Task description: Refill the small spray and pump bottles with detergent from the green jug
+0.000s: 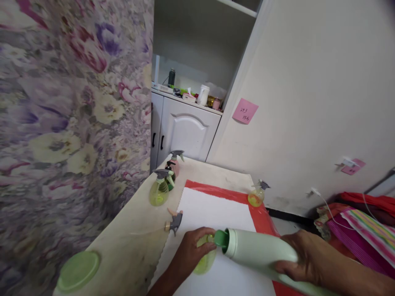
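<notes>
My left hand [194, 250] is closed around the neck of a clear yellow-green spray bottle [204, 265], which stands without its trigger head on the white sheet. In my right hand [304, 261] is a pale green jug [262, 250], tipped on its side toward the left. Its darker green spout [220, 238] meets the bottle's mouth, close to my left fingertips. Whether liquid is flowing cannot be made out. A loose grey spray trigger head [175, 223] with a thin tube lies left of the bottle. At the near left rests a round green lid [78, 270].
A green spray bottle [159, 193], a dark pump bottle [170, 176] and a pink spray bottle [174, 162] stand along the table's left edge. Another yellowish spray bottle [256, 195] stands at the far right corner, on red plastic [219, 191]. A wall [296, 102] borders the right.
</notes>
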Demonstrator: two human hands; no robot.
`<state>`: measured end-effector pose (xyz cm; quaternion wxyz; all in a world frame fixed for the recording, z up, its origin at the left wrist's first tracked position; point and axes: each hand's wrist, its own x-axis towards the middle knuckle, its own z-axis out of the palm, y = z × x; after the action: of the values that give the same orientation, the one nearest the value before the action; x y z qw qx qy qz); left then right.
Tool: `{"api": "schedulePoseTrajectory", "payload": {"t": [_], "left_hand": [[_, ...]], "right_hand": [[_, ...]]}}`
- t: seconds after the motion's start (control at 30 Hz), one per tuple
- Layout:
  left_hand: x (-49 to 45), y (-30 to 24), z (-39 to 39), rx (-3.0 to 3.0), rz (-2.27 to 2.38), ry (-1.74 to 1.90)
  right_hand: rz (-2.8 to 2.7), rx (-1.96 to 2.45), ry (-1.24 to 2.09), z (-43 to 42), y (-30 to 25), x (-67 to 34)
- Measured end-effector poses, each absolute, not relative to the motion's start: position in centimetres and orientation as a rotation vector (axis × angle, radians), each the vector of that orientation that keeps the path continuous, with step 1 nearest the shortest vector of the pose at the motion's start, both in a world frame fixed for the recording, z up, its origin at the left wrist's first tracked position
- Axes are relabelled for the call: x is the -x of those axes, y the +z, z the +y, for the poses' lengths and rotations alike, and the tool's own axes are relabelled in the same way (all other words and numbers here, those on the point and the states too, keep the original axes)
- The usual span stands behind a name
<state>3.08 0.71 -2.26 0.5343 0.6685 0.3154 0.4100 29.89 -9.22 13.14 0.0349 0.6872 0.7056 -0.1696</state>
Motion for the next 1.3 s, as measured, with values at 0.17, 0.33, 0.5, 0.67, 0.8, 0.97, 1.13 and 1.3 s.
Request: {"api": "schedulePoseTrajectory", "payload": {"t": [0.17,0.33,0.5,0.67,0.8,0.97,1.13,1.3], "left_hand": [[-3.0,-2.4,0.7,-1.602,0.744,0.972],[-3.1,-2.5,0.8,-1.595,0.747,0.979],[-3.1,-2.2,0.7,-1.577,0.757,0.964],[-3.1,-2.1,0.8,-1.576,0.757,0.965],[-3.1,-2.3,0.8,-1.570,0.751,0.961],[-2.9,-2.3,0.7,-1.574,0.756,0.966],[-3.0,-2.2,0.6,-1.564,0.754,0.956],[-3.1,-2.3,0.6,-1.568,0.752,0.956]], "right_hand": [[2.183,-2.098,-0.497,-9.2,13.3,-29.9],[2.196,-2.113,-0.512,-9.3,13.4,-29.8],[2.179,-2.097,-0.441,-9.3,13.8,-29.4],[2.176,-2.053,-0.385,-9.4,14.5,-28.8],[2.163,-2.045,-0.385,-9.3,14.6,-28.7],[2.142,-2.077,-0.395,-9.3,14.4,-28.9],[2.147,-2.100,-0.479,-9.2,14.6,-28.8],[2.168,-2.082,-0.466,-9.3,15.0,-28.6]]}}
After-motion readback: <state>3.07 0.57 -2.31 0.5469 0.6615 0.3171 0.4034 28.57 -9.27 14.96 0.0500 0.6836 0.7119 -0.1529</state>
